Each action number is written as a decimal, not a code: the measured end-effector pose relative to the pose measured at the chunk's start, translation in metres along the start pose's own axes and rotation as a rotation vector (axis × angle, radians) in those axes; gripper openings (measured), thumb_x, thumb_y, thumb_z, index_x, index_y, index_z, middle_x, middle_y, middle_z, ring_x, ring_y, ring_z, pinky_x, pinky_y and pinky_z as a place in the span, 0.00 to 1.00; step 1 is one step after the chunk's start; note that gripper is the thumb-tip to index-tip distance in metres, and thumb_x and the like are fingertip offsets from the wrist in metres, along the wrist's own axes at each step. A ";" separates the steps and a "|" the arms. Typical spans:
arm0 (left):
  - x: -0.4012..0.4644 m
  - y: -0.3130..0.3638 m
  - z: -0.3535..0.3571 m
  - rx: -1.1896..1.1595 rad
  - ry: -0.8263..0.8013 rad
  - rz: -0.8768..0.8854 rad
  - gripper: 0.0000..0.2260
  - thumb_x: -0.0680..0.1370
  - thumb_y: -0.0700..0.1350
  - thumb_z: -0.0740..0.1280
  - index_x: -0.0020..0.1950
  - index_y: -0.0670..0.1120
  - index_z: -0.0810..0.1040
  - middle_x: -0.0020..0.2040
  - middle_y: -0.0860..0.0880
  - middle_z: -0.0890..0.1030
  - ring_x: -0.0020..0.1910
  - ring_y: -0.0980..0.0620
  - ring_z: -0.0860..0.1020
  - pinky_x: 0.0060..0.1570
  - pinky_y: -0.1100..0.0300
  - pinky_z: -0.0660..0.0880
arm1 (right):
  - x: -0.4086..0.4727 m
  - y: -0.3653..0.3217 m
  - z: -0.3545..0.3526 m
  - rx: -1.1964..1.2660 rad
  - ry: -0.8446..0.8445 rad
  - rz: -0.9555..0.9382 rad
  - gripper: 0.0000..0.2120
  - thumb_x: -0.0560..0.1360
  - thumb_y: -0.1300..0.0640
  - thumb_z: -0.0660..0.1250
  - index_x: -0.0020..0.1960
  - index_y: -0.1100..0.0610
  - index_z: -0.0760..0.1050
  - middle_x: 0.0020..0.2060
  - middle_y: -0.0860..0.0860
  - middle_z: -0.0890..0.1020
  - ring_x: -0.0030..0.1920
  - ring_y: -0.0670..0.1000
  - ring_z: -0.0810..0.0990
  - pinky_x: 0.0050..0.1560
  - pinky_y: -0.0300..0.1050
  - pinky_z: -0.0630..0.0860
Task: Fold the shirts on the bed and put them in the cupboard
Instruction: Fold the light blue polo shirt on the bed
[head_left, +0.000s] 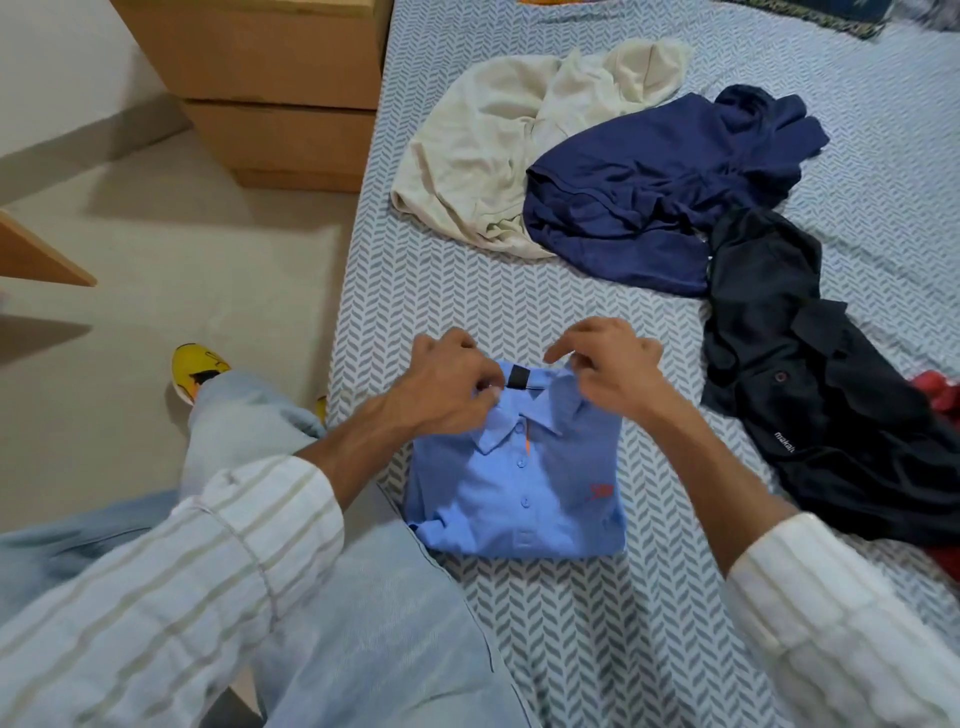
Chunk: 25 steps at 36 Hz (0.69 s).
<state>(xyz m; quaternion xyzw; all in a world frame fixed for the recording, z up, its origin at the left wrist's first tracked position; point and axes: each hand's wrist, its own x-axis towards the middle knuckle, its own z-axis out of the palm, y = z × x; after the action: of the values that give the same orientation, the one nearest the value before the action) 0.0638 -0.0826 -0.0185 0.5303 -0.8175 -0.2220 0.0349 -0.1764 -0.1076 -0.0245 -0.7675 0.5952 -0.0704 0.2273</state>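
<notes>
The folded light blue polo shirt (519, 488) is laid on the bed (597, 623) near its edge. Its collar is pinched by the left hand (447, 389) and the right hand (613, 374), fingers curled; three unfolded shirts are heaped beyond.

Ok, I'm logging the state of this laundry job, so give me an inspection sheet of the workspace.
Surface: bed under a blue-grey chevron sheet.
Job's things: light blue polo shirt folded, collar up, near the bed's edge; cream shirt, navy shirt and black shirt lie crumpled and unfolded beyond it.
Clutter: red fabric shows at the right edge, mostly hidden.
Hands: left hand and right hand both pinch the polo's collar.
Cables: nothing seen.
Surroundings: wooden drawer unit beside the bed; tiled floor; yellow shoe on the person's foot.
</notes>
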 end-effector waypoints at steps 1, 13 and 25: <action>0.004 0.008 0.003 -0.022 -0.011 -0.012 0.08 0.79 0.51 0.65 0.47 0.54 0.83 0.42 0.55 0.82 0.58 0.50 0.73 0.58 0.46 0.61 | 0.007 0.004 -0.012 -0.047 -0.087 0.016 0.22 0.67 0.57 0.52 0.45 0.33 0.76 0.55 0.46 0.79 0.60 0.57 0.76 0.62 0.64 0.71; 0.011 0.051 0.016 -0.354 -0.131 -0.258 0.06 0.71 0.48 0.70 0.36 0.48 0.81 0.34 0.52 0.81 0.41 0.51 0.78 0.49 0.48 0.63 | 0.024 0.003 -0.050 -0.111 -0.516 -0.042 0.06 0.75 0.56 0.71 0.48 0.45 0.80 0.51 0.47 0.81 0.53 0.53 0.80 0.54 0.53 0.78; -0.006 0.042 0.032 -0.242 -0.073 -0.015 0.10 0.76 0.57 0.71 0.38 0.54 0.82 0.36 0.56 0.83 0.39 0.58 0.76 0.54 0.48 0.66 | 0.030 -0.006 -0.027 0.189 -0.433 0.295 0.16 0.76 0.44 0.73 0.48 0.58 0.84 0.43 0.55 0.85 0.47 0.54 0.82 0.49 0.51 0.80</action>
<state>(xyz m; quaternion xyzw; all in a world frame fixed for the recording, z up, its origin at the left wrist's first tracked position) 0.0208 -0.0524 -0.0294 0.5199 -0.7815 -0.3383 0.0674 -0.1729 -0.1422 -0.0030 -0.6452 0.6287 0.0737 0.4278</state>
